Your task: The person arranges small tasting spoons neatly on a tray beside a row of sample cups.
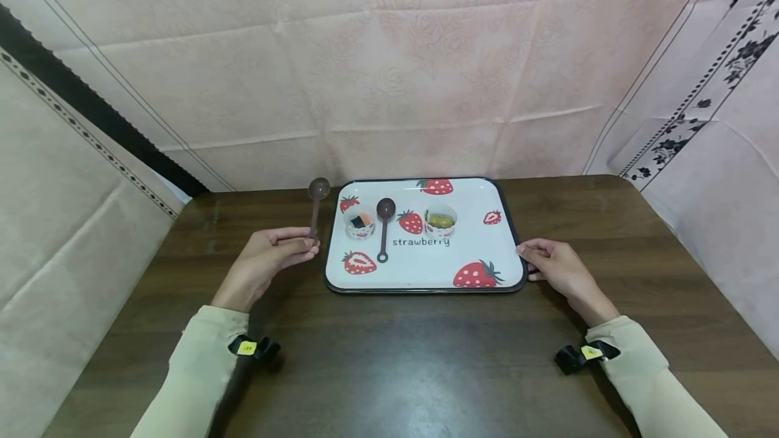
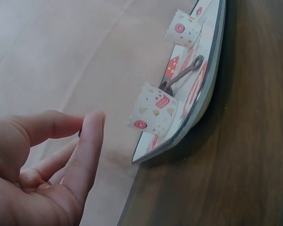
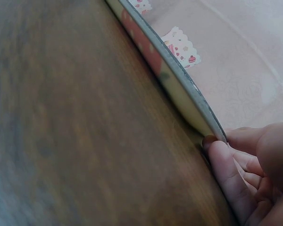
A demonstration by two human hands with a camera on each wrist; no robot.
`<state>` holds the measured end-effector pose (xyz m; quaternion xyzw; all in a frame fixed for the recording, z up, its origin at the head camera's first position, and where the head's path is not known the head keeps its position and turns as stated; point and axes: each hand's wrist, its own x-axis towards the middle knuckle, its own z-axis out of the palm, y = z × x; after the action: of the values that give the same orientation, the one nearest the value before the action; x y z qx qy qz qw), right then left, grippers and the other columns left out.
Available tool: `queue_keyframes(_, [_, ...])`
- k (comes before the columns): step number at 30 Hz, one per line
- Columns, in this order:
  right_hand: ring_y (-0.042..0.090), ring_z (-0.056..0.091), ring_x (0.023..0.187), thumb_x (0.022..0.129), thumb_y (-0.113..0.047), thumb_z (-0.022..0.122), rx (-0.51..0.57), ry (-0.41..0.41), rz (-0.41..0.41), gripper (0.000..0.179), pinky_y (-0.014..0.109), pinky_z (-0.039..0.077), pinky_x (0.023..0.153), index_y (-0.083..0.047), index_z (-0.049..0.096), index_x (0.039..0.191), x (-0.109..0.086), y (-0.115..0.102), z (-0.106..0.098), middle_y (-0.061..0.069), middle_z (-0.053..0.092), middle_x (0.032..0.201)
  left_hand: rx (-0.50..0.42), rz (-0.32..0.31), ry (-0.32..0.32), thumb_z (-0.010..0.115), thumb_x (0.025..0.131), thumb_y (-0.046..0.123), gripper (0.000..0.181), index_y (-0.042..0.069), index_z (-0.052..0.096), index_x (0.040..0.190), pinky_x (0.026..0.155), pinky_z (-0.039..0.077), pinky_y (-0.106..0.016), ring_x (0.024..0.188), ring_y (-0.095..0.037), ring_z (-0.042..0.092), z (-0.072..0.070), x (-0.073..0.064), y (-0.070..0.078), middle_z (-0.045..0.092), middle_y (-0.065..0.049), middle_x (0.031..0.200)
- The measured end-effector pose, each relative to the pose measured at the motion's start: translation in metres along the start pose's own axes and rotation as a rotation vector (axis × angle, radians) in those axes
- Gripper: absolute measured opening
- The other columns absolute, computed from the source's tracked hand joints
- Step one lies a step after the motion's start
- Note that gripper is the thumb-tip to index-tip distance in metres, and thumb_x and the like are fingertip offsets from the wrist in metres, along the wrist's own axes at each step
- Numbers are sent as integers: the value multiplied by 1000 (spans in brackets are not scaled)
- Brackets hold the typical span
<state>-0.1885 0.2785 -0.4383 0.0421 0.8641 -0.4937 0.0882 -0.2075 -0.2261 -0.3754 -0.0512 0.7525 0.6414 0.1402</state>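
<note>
My left hand (image 1: 268, 259) pinches the handle end of a brown spoon (image 1: 315, 207) and holds it beside the left edge of a white strawberry-print tray (image 1: 426, 269). In the left wrist view the fingers hide most of that spoon. At the tray's right edge, my right hand (image 1: 562, 269) pinches the rim between thumb and finger. A second brown spoon (image 1: 385, 222) lies on the tray between two patterned paper cups. The left cup (image 1: 360, 230) contains something black and orange; the right cup (image 1: 440, 231) contains something green.
A brown wooden table (image 1: 389, 357) carries the tray near its far edge. Behind it hangs a pale pink cloth (image 1: 426, 86), and patterned pale cloths hang at both sides.
</note>
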Motion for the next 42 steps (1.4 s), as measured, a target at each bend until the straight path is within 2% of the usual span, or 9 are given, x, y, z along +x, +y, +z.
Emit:
queue_keyframes(2, [10, 63, 94, 113, -35, 53, -1, 0, 0, 51, 23, 61, 75, 8, 59, 140, 0, 0, 0, 24, 65, 132, -10, -7, 1, 71, 102, 9, 46, -3, 59, 145, 107, 52, -41, 115, -23, 74, 3, 1, 1, 72, -18, 131])
queue_keyframes(12, [9, 63, 92, 113, -34, 53, -8, -3, -3, 51, 23, 62, 74, 9, 58, 140, 1, 2, -2, 25, 66, 131, -14, 35, -45, 68, 104, 8, 44, -6, 58, 145, 109, 50, -41, 105, -11, 75, 15, 3, 3, 69, -21, 135])
queue_keyframes(17, [10, 63, 93, 112, -34, 53, -8, 0, -2, 51, 23, 62, 74, 9, 58, 140, 2, 2, -2, 24, 66, 130, -24, 48, -62, 67, 104, 6, 44, -6, 58, 144, 110, 50, -43, 107, -14, 75, 20, 4, 4, 66, -24, 138])
queue_keyframes(24, [10, 63, 93, 112, -35, 53, -10, -2, 3, 53, 24, 62, 74, 9, 57, 141, 1, 3, -2, 25, 65, 132, -11, 84, -81, 67, 103, 5, 43, -8, 58, 143, 105, 55, -37, 111, -21, 75, 27, 5, 7, 67, -26, 137])
queue_keyframes(31, [8, 63, 92, 112, -35, 53, -4, 0, 1, 52, 24, 62, 74, 9, 58, 141, 0, 2, -2, 25, 66, 133, -1, 69, -90, 72, 101, 10, 44, -4, 61, 142, 101, 57, -34, 114, -28, 74, 36, 1, 7, 72, -19, 131])
queue_keyframes(42, [7, 63, 92, 113, -34, 53, 5, -6, -7, 51, 24, 62, 74, 8, 58, 141, 2, 2, -1, 24, 65, 132, -5, 98, -113, 74, 100, 10, 43, -4, 63, 139, 102, 57, -40, 115, -34, 73, 48, -1, 7, 68, -27, 133])
